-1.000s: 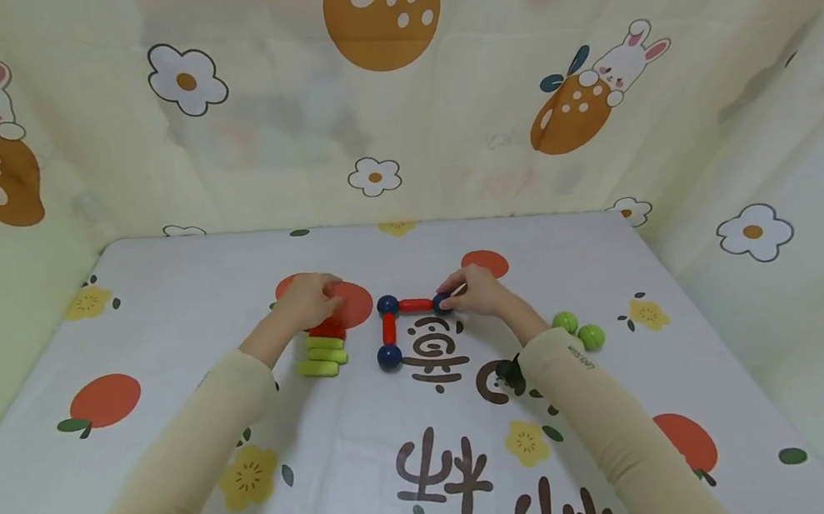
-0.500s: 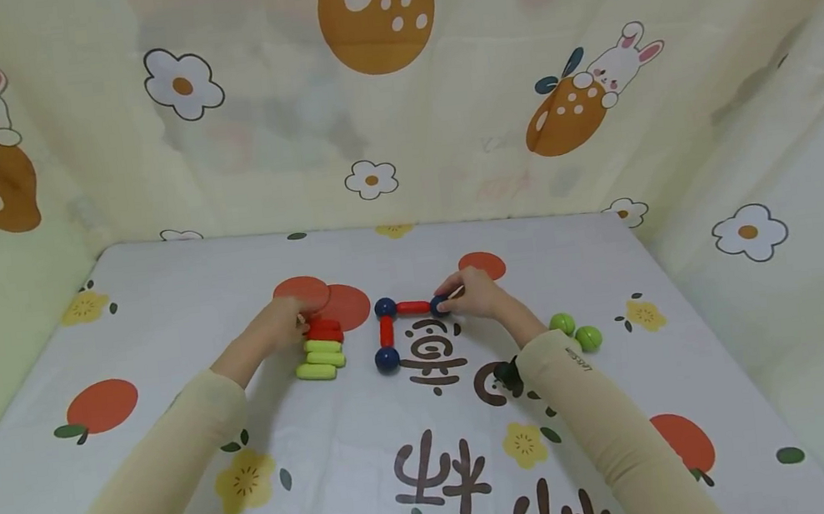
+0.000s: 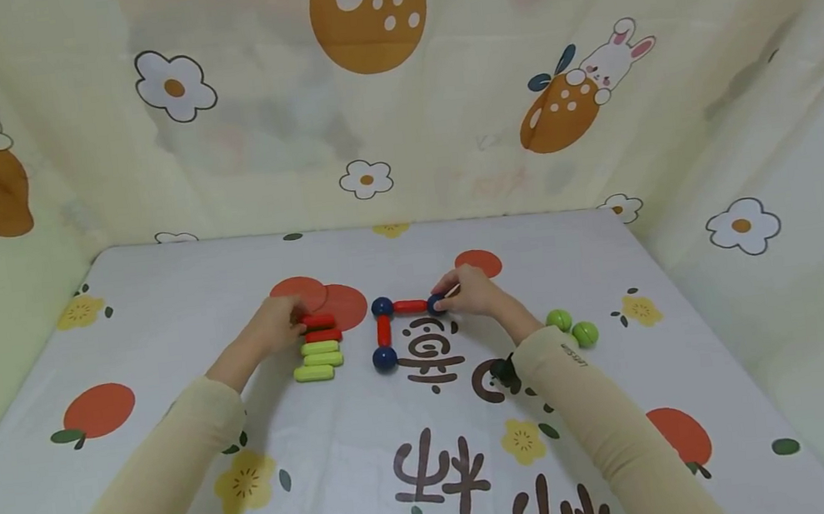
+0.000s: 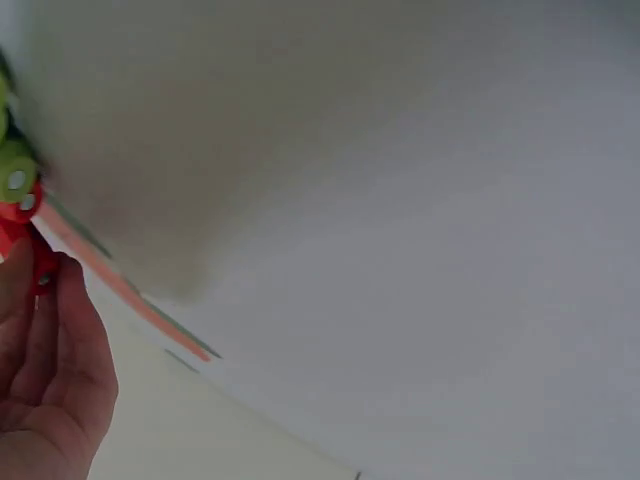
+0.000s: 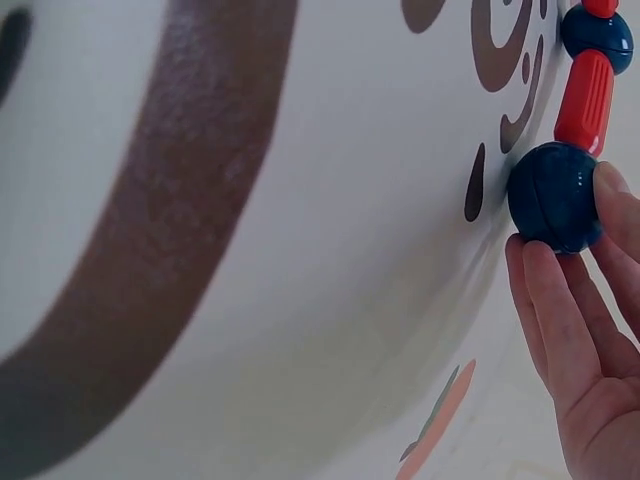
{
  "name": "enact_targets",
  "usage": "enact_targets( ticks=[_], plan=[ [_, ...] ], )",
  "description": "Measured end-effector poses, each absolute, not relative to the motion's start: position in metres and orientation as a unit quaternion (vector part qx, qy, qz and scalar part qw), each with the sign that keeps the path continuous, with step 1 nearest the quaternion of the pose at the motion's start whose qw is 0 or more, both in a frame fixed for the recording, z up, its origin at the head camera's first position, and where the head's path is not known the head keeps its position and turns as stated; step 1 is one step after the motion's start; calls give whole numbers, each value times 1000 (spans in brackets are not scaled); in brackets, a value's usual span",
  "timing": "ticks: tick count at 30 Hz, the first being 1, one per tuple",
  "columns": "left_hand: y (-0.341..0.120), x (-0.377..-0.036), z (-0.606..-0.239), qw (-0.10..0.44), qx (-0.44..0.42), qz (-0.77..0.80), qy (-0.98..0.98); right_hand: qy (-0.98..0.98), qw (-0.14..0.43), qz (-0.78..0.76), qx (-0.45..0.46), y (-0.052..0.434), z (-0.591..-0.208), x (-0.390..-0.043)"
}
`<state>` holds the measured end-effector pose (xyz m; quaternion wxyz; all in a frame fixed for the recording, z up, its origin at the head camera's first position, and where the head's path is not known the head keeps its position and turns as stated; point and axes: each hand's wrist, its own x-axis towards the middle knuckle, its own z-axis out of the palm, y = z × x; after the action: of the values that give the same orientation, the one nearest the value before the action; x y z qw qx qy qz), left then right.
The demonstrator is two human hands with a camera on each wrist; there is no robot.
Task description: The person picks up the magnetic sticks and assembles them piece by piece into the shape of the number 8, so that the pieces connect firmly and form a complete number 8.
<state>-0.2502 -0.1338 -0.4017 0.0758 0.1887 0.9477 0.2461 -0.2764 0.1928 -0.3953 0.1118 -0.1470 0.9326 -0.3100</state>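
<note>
My left hand (image 3: 276,323) pinches the near end of a red rod (image 3: 318,321) at the far end of a row of short rods. Beside it lie another red rod (image 3: 324,336) and several light green rods (image 3: 314,373). In the left wrist view, the thumb and fingers close round the red rod (image 4: 45,270), whose tip shows. My right hand (image 3: 470,293) holds a dark blue ball (image 5: 555,198) between thumb and fingers. A red rod (image 3: 410,307) joins it to the corner blue ball (image 3: 382,306). A second red rod (image 3: 385,332) runs to a nearer blue ball (image 3: 385,359).
Light green balls (image 3: 585,333) sit right of my right forearm. A small dark object (image 3: 504,371) is partly hidden by the right sleeve. The white printed tablecloth (image 3: 315,485) meets a patterned curtain (image 3: 259,164) at the back.
My left hand has moved left and toward me from above the rods to the red rod's end. That rod now lies slightly apart from the other red one. The right hand keeps its place.
</note>
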Motion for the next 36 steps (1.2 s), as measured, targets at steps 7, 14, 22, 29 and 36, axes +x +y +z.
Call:
enact_targets(
  ticks=[7, 14, 22, 29, 36],
  plan=[
    [-120, -243, -395, 48, 170, 289, 941, 932, 114, -314, -138, 192, -394, -273],
    [-108, -237, -389, 69, 127, 322, 936, 932, 115, -316, -137, 192, -395, -274],
    [-101, -231, -386, 75, 140, 356, 921, 934, 107, -308, -144, 190, -394, -276],
    [-92, -226, -390, 74, 176, 372, 908, 935, 114, -306, -139, 188, -391, -275],
    [-74, -219, -393, 88, 194, 382, 899, 935, 117, -307, -131, 188, -391, -275]
  ],
)
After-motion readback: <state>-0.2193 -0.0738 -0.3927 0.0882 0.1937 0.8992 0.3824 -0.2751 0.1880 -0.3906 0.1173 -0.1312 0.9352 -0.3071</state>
